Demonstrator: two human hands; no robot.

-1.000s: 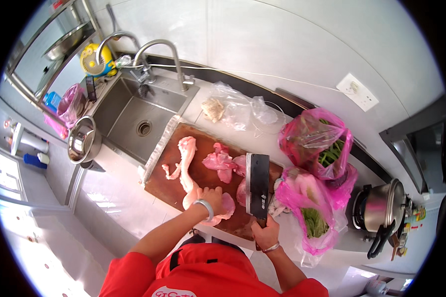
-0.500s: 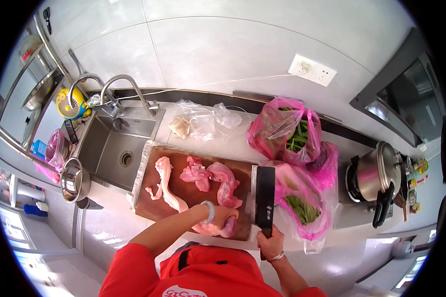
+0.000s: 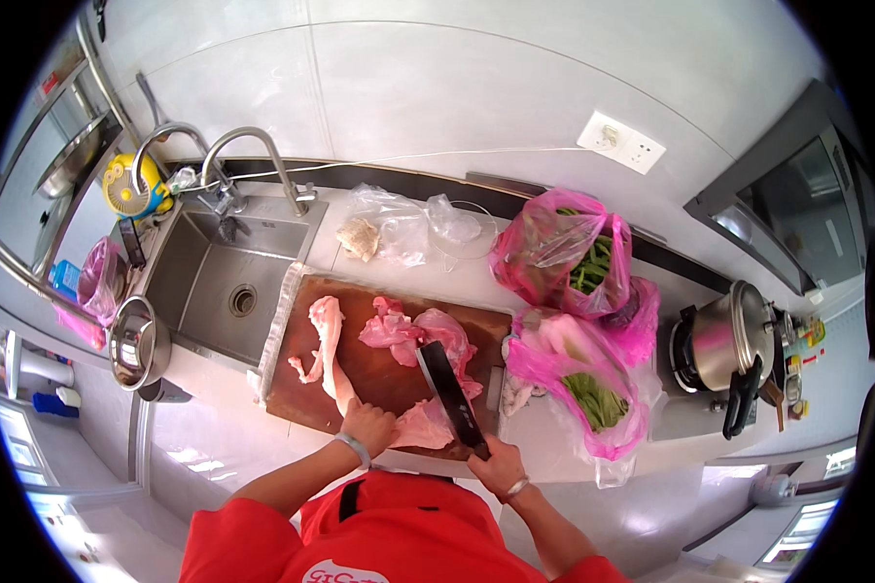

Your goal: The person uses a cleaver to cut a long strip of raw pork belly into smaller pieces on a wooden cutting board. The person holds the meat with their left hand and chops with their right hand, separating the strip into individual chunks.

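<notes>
The right hand (image 3: pixel 498 464) grips a black cleaver (image 3: pixel 443 381); the left hand (image 3: pixel 369 426) curls its fingers over pale-pink raw meat (image 3: pixel 425 427), clasping or pressing, I can't tell, along the brown cutting board (image 3: pixel 378 377)'s front. Beyond lie pinker chunks (image 3: pixel 396 331), a whitish strip (image 3: pixel 328 335).

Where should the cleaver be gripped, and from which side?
By its handle, I'd say, coming from the person's near right side. The cleaver points away and to the left over the cutting board, its handle end toward the person's body. That is where the right hand holds it, leaving the fingers off the blade.
</notes>
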